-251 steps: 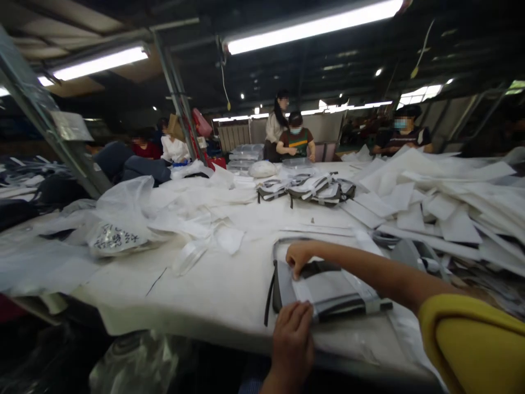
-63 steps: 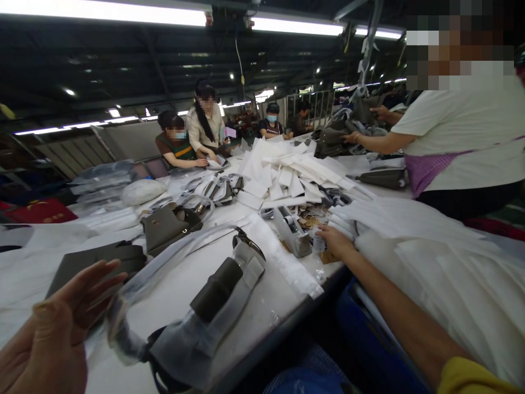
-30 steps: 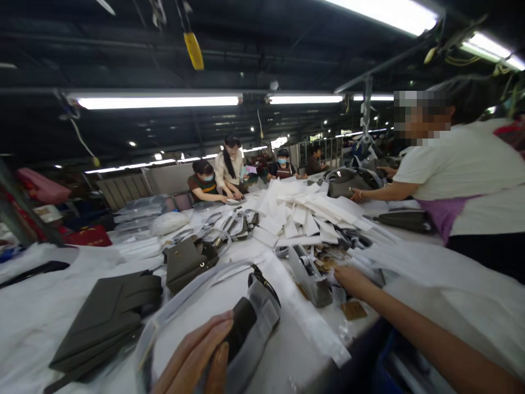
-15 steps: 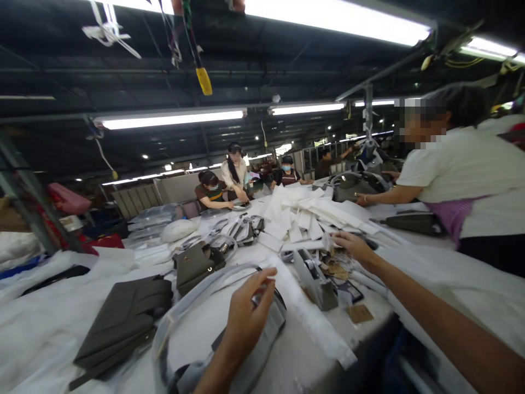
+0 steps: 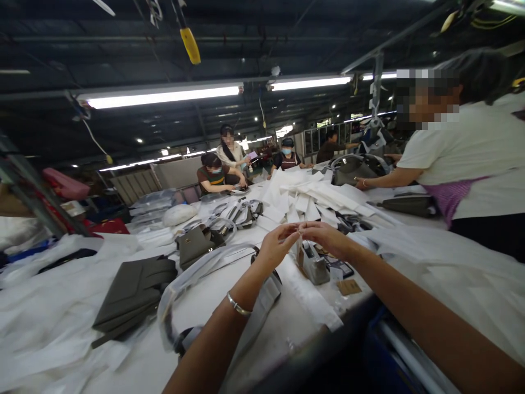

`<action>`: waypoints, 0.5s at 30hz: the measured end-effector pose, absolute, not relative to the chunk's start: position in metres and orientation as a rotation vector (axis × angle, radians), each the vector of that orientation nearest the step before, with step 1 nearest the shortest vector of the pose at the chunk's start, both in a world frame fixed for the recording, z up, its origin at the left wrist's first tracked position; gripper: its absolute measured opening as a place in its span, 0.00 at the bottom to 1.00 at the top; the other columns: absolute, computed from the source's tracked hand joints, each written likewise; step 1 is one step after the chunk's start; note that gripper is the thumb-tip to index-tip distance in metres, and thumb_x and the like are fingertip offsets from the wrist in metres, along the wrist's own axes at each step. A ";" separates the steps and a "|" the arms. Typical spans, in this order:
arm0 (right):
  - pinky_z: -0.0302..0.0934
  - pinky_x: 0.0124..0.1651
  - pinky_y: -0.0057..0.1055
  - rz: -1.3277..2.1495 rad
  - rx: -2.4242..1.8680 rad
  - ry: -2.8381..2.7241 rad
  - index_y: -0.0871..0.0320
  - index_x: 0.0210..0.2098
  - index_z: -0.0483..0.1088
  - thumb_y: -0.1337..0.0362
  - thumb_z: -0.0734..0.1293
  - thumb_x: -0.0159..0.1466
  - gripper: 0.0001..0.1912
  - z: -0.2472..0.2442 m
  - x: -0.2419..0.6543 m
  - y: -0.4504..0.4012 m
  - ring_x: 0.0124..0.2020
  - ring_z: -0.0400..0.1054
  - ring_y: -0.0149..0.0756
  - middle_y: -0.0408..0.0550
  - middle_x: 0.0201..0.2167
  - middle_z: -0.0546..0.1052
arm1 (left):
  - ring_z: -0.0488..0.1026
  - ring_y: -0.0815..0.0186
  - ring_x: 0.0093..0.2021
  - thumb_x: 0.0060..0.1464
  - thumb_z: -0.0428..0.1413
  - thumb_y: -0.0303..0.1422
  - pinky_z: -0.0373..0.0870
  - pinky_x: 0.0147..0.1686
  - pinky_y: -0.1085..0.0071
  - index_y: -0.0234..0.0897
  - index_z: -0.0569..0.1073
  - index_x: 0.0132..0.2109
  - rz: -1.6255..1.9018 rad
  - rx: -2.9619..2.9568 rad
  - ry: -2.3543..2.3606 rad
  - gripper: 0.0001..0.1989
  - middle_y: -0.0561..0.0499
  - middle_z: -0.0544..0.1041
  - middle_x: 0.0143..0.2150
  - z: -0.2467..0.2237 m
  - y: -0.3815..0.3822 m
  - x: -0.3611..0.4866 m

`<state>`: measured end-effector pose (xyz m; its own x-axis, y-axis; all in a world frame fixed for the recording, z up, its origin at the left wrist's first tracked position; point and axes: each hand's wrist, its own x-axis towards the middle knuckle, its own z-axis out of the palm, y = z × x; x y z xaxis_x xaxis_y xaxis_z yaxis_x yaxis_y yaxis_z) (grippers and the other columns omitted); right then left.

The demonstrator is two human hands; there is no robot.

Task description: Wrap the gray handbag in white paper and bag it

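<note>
My left hand [image 5: 280, 244] and my right hand [image 5: 324, 236] meet fingertip to fingertip above the table, both closed in a pinch. Something small and pale is between them, too small to make out. Just below and behind them stands a grey tape dispenser [image 5: 315, 265], partly hidden by the hands. Beneath my left forearm lies a grey bag [image 5: 268, 290] with its long strap wrapped in clear film [image 5: 172, 295]. A brown card tag [image 5: 348, 287] rests near the table's edge, to the right of the dispenser.
Dark olive bags [image 5: 133, 293] lie at the left, and another [image 5: 197, 243] stands behind. White paper sheets [image 5: 303, 194] are heaped mid-table. At the right a person in a white shirt [image 5: 471, 158] holds a bag [image 5: 348, 171]. Several people work at the far side. A blue bin [image 5: 385, 350] is below the edge.
My right hand has come left from the tags and my left hand has moved up and right, so they now meet. The view has tilted down slightly.
</note>
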<state>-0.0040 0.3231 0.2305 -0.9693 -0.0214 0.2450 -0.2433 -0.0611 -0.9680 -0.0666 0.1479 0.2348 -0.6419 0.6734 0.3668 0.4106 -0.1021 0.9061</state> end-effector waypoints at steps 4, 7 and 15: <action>0.58 0.60 0.39 2.298 0.301 -1.888 0.58 0.32 0.72 0.58 0.71 0.56 0.10 0.225 -0.003 0.318 0.53 0.68 0.42 0.49 0.51 0.76 | 0.73 0.58 0.51 0.61 0.53 0.50 0.71 0.39 0.69 0.39 0.70 0.57 1.793 0.971 1.991 0.25 0.41 0.74 0.55 0.222 0.141 -0.063; 0.61 0.57 0.39 2.338 0.284 -1.795 0.57 0.33 0.72 0.57 0.71 0.56 0.10 0.220 -0.001 0.314 0.56 0.67 0.45 0.48 0.58 0.72 | 0.74 0.56 0.49 0.56 0.60 0.48 0.70 0.37 0.68 0.36 0.68 0.59 1.763 0.857 1.963 0.30 0.38 0.75 0.52 0.210 0.143 -0.059; 0.52 0.66 0.40 2.313 0.281 -1.778 0.56 0.30 0.69 0.58 0.69 0.58 0.08 0.206 0.005 0.307 0.67 0.55 0.46 0.48 0.61 0.70 | 0.73 0.65 0.38 0.45 0.66 0.43 0.67 0.39 0.70 0.32 0.77 0.39 1.809 0.755 1.782 0.19 0.46 0.77 0.36 0.195 0.153 -0.045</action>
